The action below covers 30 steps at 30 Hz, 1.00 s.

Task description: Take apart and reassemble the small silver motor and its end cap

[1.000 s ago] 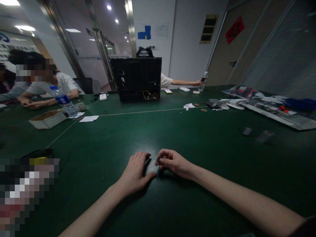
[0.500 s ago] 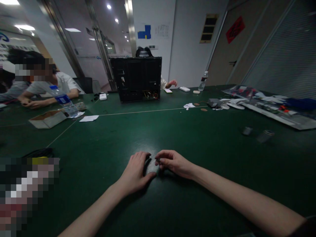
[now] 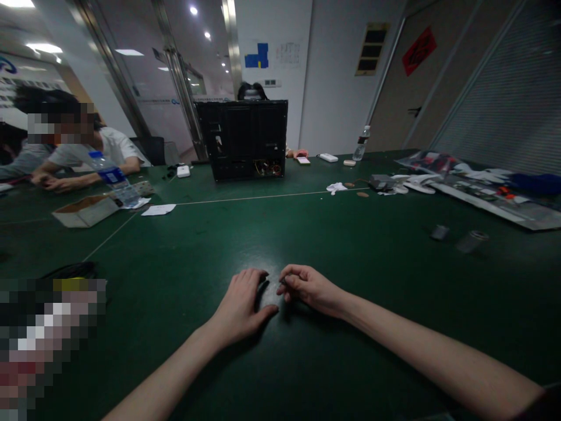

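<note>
My left hand (image 3: 241, 305) lies palm down on the green table (image 3: 333, 245), fingers curled over a small dark object (image 3: 262, 287) that is mostly hidden beneath them. My right hand (image 3: 307, 288) rests just to the right of it. Its thumb and fingertips pinch a tiny dark part (image 3: 283, 282) that I cannot make out. The two hands almost touch at the fingertips.
A black computer case (image 3: 246, 139) stands at the far middle with a person behind it. People sit at the far left near a water bottle (image 3: 113, 178) and a cardboard box (image 3: 85, 211). Another bottle (image 3: 360, 144), white rags (image 3: 335, 188), two small dark cylinders (image 3: 470, 240) and a cluttered panel (image 3: 491, 199) lie right.
My hands have barely moved; the right fingers shifted slightly on the small part. The person behind the case drew an arm back from the far bottle toward the case.
</note>
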Motion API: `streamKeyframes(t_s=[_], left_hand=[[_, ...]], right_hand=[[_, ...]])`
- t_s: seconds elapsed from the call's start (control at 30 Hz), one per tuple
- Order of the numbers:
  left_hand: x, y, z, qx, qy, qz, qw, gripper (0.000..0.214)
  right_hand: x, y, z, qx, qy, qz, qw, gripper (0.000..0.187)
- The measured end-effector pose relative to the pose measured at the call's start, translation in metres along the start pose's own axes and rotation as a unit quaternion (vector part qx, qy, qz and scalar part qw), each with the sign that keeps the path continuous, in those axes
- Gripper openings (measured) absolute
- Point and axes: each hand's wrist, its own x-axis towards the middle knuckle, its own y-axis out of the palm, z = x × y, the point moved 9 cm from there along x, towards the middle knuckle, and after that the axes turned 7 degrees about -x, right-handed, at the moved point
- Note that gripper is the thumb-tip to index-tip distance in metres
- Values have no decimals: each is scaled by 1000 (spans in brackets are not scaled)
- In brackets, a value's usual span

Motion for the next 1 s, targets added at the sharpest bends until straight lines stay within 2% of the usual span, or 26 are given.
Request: streamKeyframes(t_s=[0.23, 0.8, 0.9, 1.0], left_hand=[[0, 0, 1, -3, -4, 3, 1000, 46], [-1, 1, 2, -17, -11, 8, 1000, 45], [0, 0, 1, -13, -18, 8, 1000, 46], [0, -2, 0, -10, -17, 7, 1000, 48]], right_hand=[[-1, -1, 2, -2, -13, 1, 1000, 23], [-2, -6, 8, -13, -36, -38, 999, 25], [0, -27, 20, -51, -55, -95, 993, 26], [-8, -78, 60, -116, -128, -215, 961, 27]])
